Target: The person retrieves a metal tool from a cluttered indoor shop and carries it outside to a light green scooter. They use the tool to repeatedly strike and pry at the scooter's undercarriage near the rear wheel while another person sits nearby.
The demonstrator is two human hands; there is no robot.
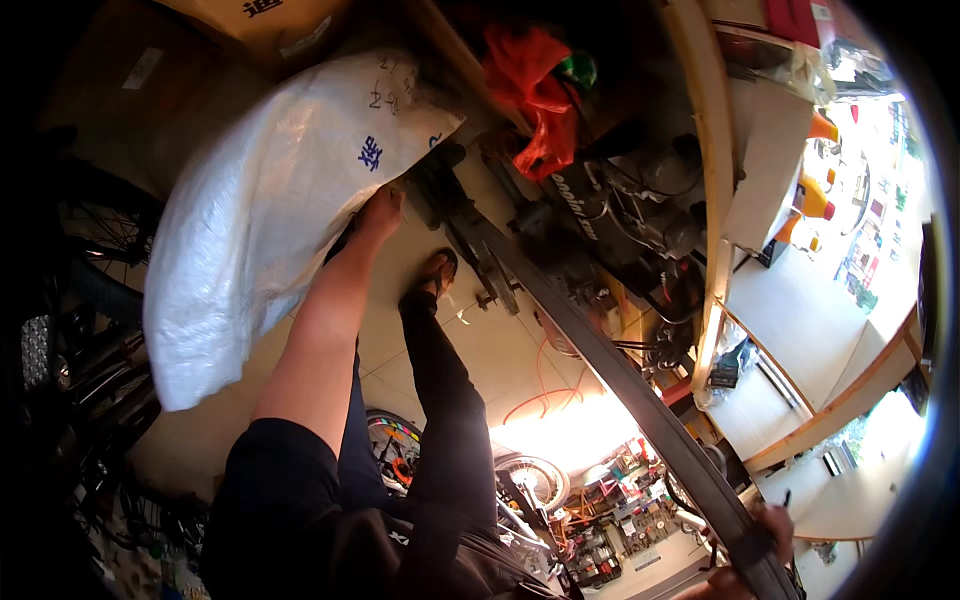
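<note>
My left hand (378, 213) is closed at the lower right edge of a large white plastic sack (245, 215), close to the dark end piece (430, 190) of a long metal beam. What its fingers hold is hidden. The dark metal beam (620, 385) runs diagonally from that end piece down to the lower right. There my right hand (772, 535) has its fingers wrapped around the beam, partly hidden by it. The sack looks full and carries dark handwritten marks.
Bicycle wheels (95, 235) stand at the left, beside a cardboard box (255, 25) at the top. Right of the beam are a red plastic bag (530, 90), dark machinery (650, 200) and wooden-edged shelving (712, 150). Tools and parts (620, 510) crowd the lower right; my foot (438, 270) is on the tiles.
</note>
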